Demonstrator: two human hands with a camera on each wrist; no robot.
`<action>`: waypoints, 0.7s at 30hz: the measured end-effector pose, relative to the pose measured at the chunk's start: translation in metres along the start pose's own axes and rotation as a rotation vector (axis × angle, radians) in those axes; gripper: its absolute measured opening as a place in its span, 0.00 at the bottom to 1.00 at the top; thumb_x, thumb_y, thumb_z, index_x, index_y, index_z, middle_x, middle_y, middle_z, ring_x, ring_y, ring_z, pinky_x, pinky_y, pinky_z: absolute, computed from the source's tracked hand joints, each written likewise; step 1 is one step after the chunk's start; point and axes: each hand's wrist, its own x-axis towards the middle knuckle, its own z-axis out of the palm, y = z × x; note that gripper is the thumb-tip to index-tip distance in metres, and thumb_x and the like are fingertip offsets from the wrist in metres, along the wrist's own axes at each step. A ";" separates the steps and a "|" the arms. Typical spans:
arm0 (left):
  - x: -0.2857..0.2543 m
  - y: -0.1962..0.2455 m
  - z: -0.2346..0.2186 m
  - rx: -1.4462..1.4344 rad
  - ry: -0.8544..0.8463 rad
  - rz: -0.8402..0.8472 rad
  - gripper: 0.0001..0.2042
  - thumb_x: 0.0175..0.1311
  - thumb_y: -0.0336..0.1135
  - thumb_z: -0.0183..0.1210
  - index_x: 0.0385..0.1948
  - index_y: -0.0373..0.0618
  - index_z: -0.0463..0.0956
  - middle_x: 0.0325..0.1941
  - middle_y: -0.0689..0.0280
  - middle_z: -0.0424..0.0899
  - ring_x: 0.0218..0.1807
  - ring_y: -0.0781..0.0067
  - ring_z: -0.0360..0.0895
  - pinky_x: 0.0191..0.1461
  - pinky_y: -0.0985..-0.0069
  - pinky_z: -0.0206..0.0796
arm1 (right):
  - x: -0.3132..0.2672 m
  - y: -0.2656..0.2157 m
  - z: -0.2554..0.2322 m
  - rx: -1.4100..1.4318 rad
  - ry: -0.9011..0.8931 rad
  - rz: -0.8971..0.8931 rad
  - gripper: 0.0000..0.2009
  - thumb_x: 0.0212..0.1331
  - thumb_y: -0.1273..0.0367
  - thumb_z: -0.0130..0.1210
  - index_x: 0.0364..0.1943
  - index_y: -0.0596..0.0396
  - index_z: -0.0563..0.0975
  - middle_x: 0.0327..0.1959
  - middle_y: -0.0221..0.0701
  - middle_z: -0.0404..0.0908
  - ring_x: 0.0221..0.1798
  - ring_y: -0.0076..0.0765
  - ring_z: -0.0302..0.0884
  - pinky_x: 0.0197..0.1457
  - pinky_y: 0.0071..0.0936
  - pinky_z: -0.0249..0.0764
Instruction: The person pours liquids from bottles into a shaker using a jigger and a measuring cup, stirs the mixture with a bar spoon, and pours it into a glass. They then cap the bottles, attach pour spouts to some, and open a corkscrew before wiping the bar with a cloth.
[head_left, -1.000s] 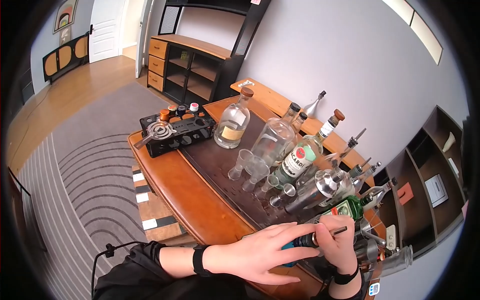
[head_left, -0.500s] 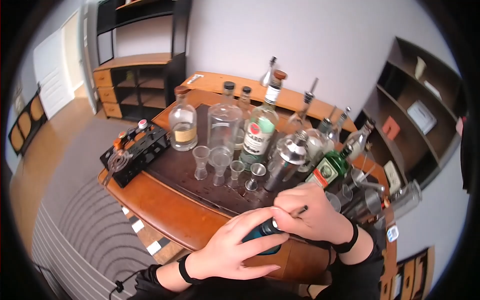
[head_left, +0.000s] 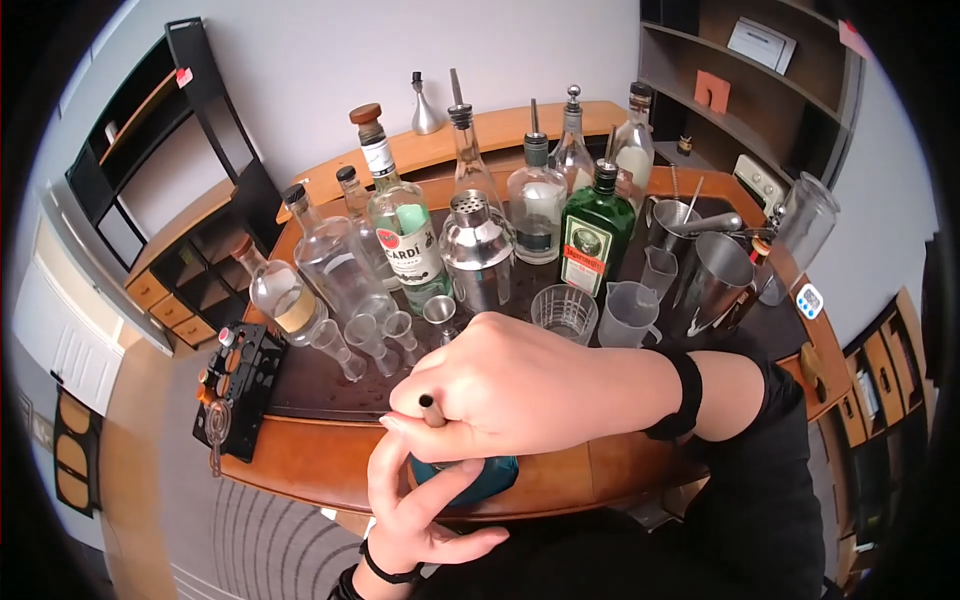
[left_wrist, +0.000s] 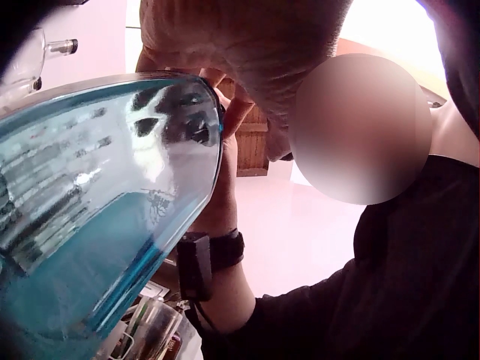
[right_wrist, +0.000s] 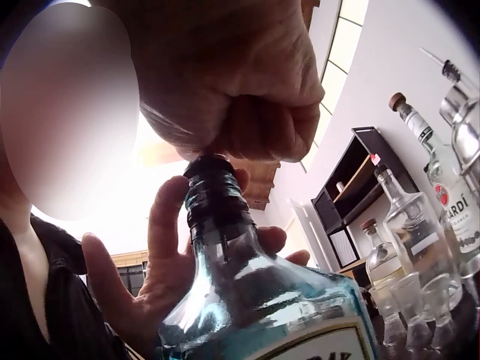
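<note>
A blue glass bottle (head_left: 492, 478) stands at the table's near edge, mostly hidden under the hands in the head view. My right hand (head_left: 520, 385) is curled over its top, gripping a pourer whose metal spout (head_left: 431, 408) pokes out of the fist. Below, my left hand (head_left: 410, 510) holds the neck between thumb and fingers. In the right wrist view the dark bottle collar (right_wrist: 217, 199) shows under the right fist (right_wrist: 240, 90), with left fingers (right_wrist: 165, 217) around it. The left wrist view shows the bottle's body (left_wrist: 90, 225) with blue liquid low inside.
Several bottles, including a Bacardi bottle (head_left: 408, 240) and a green one (head_left: 597, 225), stand beyond the hands with a steel shaker (head_left: 478, 255). Small jiggers (head_left: 370, 345) are nearer left, a black caddy (head_left: 245, 390) far left. Right are a plastic jug (head_left: 628, 315) and metal tins (head_left: 712, 280).
The head view has swung to the right. Both hands stay at the bottle's top; the right forearm now crosses the view more level, over the left hand.
</note>
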 end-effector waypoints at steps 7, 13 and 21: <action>-0.003 -0.008 0.006 -0.125 0.047 0.097 0.45 0.39 0.58 0.77 0.62 0.50 0.67 0.69 0.50 0.53 0.70 0.41 0.59 0.70 0.48 0.55 | 0.006 0.001 -0.004 0.080 -0.077 0.044 0.17 0.64 0.64 0.54 0.19 0.59 0.72 0.15 0.34 0.72 0.16 0.44 0.70 0.20 0.32 0.67; -0.009 -0.014 -0.002 -0.027 -0.009 0.097 0.46 0.39 0.57 0.77 0.62 0.51 0.66 0.68 0.50 0.55 0.67 0.41 0.63 0.68 0.48 0.59 | 0.005 -0.003 -0.002 0.020 -0.041 0.006 0.19 0.62 0.64 0.51 0.18 0.63 0.77 0.13 0.43 0.73 0.20 0.52 0.76 0.24 0.36 0.73; -0.004 -0.009 0.003 -0.052 0.067 0.079 0.39 0.44 0.59 0.74 0.56 0.51 0.67 0.63 0.49 0.60 0.57 0.42 0.73 0.61 0.47 0.70 | 0.015 -0.010 -0.053 0.388 0.283 0.144 0.19 0.72 0.62 0.48 0.22 0.58 0.72 0.16 0.22 0.66 0.21 0.14 0.63 0.23 0.20 0.61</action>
